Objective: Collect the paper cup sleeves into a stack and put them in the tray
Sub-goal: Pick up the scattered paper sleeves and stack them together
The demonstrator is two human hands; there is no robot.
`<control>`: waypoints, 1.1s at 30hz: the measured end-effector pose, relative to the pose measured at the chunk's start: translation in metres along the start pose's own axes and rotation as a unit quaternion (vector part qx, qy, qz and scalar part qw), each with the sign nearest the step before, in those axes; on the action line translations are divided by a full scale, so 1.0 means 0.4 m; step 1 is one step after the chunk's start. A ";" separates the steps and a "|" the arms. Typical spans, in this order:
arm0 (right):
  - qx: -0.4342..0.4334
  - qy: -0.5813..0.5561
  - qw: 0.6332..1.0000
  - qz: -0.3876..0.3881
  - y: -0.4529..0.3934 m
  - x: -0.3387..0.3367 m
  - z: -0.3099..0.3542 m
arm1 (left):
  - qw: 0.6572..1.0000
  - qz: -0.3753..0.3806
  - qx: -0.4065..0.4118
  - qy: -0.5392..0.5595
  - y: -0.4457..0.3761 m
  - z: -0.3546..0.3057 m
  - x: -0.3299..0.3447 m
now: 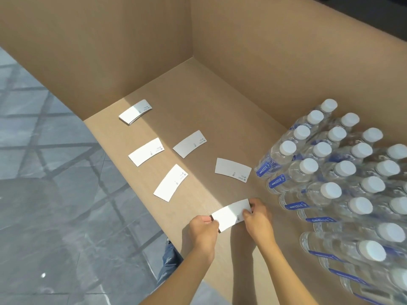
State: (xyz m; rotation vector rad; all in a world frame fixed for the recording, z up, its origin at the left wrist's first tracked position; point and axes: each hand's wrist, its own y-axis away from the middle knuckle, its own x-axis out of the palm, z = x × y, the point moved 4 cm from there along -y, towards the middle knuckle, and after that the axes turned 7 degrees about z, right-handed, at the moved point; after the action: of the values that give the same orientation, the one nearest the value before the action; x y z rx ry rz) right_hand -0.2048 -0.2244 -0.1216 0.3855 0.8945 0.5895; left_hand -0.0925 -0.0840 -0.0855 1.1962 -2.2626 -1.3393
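Head view: left hand pinches the lower-left end of a white paper cup sleeve above the cardboard surface; its long axis rises toward upper right, where right hand fingers grip the other end, near bottled water pack.

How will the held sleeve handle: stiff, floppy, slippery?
The sleeve spans flat between left hand and right hand, so probably fairly stiff. It looks thin, likely very light. Loose sleeves lie flat, so edges may be hard to lift.
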 end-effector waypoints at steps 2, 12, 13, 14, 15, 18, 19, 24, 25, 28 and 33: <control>0.006 -0.022 1.000 0.005 0.002 0.001 0.005 | 0.999 -0.012 0.014 -0.027 0.000 -0.004 -0.005; 0.034 -0.102 0.994 -0.005 0.007 0.005 0.063 | 0.993 -0.005 0.087 -0.074 -0.055 -0.125 -0.042; 0.035 -0.109 0.993 -0.012 0.005 0.003 0.072 | 0.992 -0.003 0.095 -0.087 -0.061 -0.143 -0.044; 0.037 -0.117 0.992 -0.021 0.002 0.001 0.082 | 0.989 0.001 0.103 -0.102 -0.068 -0.161 -0.043; 0.041 -0.124 0.991 -0.028 -0.001 -0.001 0.089 | 0.988 0.006 0.108 -0.114 -0.075 -0.177 -0.042; 0.062 -0.149 0.986 -0.049 -0.019 -0.007 0.110 | 0.982 0.032 0.119 -0.140 -0.099 -0.229 -0.026; 0.069 -0.161 0.983 -0.056 -0.027 -0.009 0.117 | 0.981 0.037 0.120 -0.146 -0.112 -0.243 -0.020; 0.096 -0.155 0.979 -0.096 -0.073 -0.024 0.149 | 0.972 0.039 0.135 -0.189 -0.169 -0.300 0.022; 0.099 -0.151 0.978 -0.101 -0.080 -0.025 0.153 | 0.969 0.041 0.139 -0.199 -0.177 -0.309 0.030; 0.110 -0.151 0.976 -0.114 -0.105 -0.023 0.155 | 0.961 0.050 0.141 -0.234 -0.208 -0.328 0.055; 0.133 -0.163 0.969 -0.132 -0.136 -0.017 0.148 | 0.948 0.037 0.157 -0.276 -0.244 -0.336 0.084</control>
State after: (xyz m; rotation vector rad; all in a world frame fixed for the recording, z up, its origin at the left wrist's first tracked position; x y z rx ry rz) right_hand -0.1427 -0.2752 -0.1130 0.5773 0.6920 0.1516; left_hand 0.0144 -0.2149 -0.0980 0.8768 -2.9726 -1.4622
